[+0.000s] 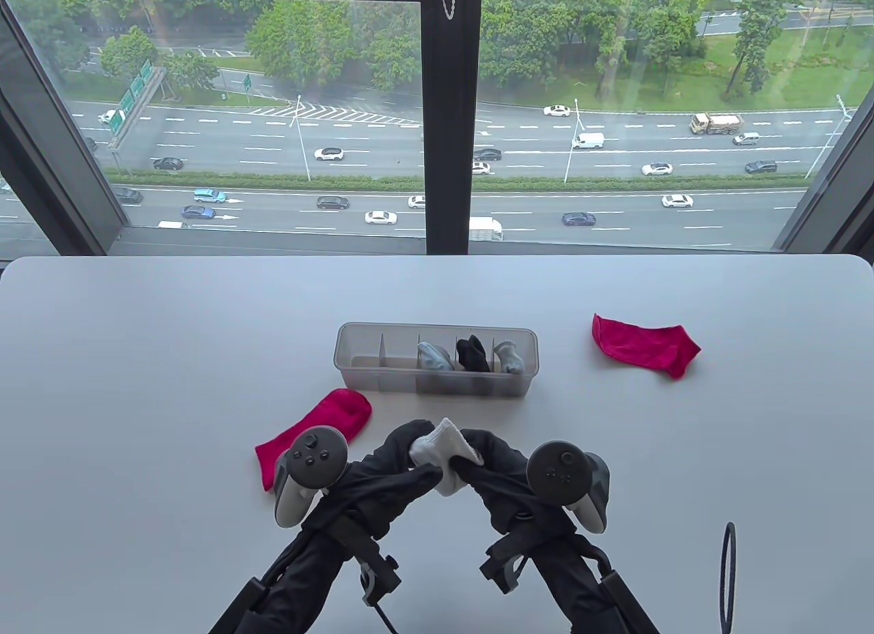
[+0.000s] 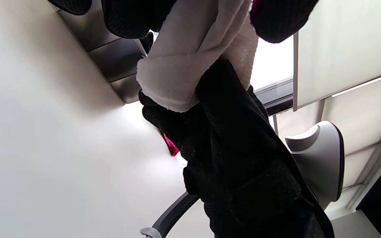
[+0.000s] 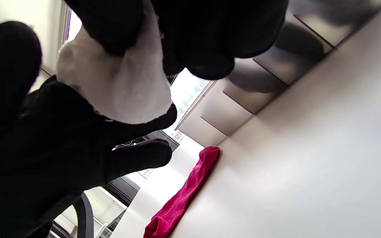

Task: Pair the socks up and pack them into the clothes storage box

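Both gloved hands meet over the table's near middle and grip a bundled white sock pair (image 1: 442,456). My left hand (image 1: 410,456) curls round its left side and my right hand (image 1: 481,456) pinches its right side. The white sock pair (image 2: 190,62) fills the top of the left wrist view and shows as a white lump (image 3: 117,86) in the right wrist view. Behind it stands the clear storage box (image 1: 369,378) with dividers, holding a light blue roll (image 1: 433,356), a black roll (image 1: 472,353) and a grey roll (image 1: 511,358). One red sock (image 1: 321,426) lies left of my hands, another red sock (image 1: 645,345) right of the box.
The box's two left compartments hold nothing. The white table (image 1: 136,388) runs to a window behind. A dark cable loop (image 1: 728,572) stands at the near right edge.
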Motion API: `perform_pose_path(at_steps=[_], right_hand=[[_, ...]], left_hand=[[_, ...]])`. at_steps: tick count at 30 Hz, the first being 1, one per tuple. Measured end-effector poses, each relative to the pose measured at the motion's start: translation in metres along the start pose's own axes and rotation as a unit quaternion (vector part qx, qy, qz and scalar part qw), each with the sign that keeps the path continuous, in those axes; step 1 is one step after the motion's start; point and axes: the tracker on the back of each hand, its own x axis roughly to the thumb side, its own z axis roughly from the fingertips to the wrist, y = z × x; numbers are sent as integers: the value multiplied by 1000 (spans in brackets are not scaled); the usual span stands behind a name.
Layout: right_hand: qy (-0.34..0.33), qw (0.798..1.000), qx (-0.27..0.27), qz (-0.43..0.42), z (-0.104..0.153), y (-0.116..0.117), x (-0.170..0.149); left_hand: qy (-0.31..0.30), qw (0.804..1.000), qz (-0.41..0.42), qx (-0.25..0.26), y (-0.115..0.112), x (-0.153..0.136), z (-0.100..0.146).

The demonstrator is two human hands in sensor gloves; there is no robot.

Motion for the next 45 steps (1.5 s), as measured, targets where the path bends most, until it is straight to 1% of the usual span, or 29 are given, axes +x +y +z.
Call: perform_pose_path(at_steps=[1,2,5,6,7,9,10,12,15,17,18,21,24,25,26,27,28,30,31,34,36,37,38,40,41,42,43,44,45], right_hand=[[-3,1000,5,8,0,4,2],[0,1000,3,12,0,6,2],[16,998,49,-26,0,13,-3],[17,998,55,-29,1,15,-4],[16,999,35,-15,2,17,-4],[16,1000,0,4,2,14,-2],[9,1000,9,8,1,12,-2],[14,1000,-10,19,0,1,-9],[2,1000,8,28,1,-6,-12],[-6,999,5,47,3,-6,-12],[-8,999,10,52,3,-6,-11],[-4,997,60,40,0,3,-10],[0,995,98,-28,-1,15,-8],[4,995,85,-59,-1,17,-6],[18,996,51,-70,0,17,-4],[27,998,19,-59,2,15,-5],[18,999,4,-46,1,13,-7],[9,999,20,-47,2,8,-8],[10,998,9,-56,2,5,-9],[9,997,34,-76,2,9,-11],[15,995,46,-87,1,11,-10],[16,995,44,-86,1,11,-10],[17,996,40,-80,1,11,-10],[16,997,41,-67,1,11,-10],[15,997,45,-59,1,11,-10],[12,997,52,-49,1,12,-10],[12,997,60,-41,1,12,-10],[11,996,71,-48,0,13,-11],[13,995,81,-61,-1,14,-11]], left_hand=[[1,999,-9,37,1,0,1],[-5,998,-8,56,2,0,2],[-20,995,22,90,4,1,4],[-28,995,39,86,4,0,4],[-32,996,59,66,2,1,3],[-33,996,43,65,3,-1,3],[-33,997,47,53,4,0,3],[-43,997,55,22,4,3,2],[-47,998,35,-2,-1,5,0],[-21,999,14,-41,-1,4,0],[-9,1000,5,-30,1,3,1],[-4,998,-40,56,7,3,4],[-20,997,-49,50,4,4,4],[-16,997,-67,40,0,5,2],[-16,996,-79,26,-1,4,2],[-27,997,-72,24,-2,5,2],[-31,997,-61,25,-2,6,1],[-30,998,-54,26,0,4,2],[-31,998,-38,41,3,2,3],[-12,996,7,88,10,-4,5],[-8,994,3,110,13,-6,9],[-16,995,8,97,13,-7,7],[-21,999,15,34,11,-7,4],[1,999,4,-49,3,-4,1],[-1,999,-28,-36,0,-1,2],[-9,998,-58,22,-1,1,2],[-17,996,-64,56,0,3,2],[-19,998,-51,38,1,4,1],[-10,998,-40,40,3,2,3]])
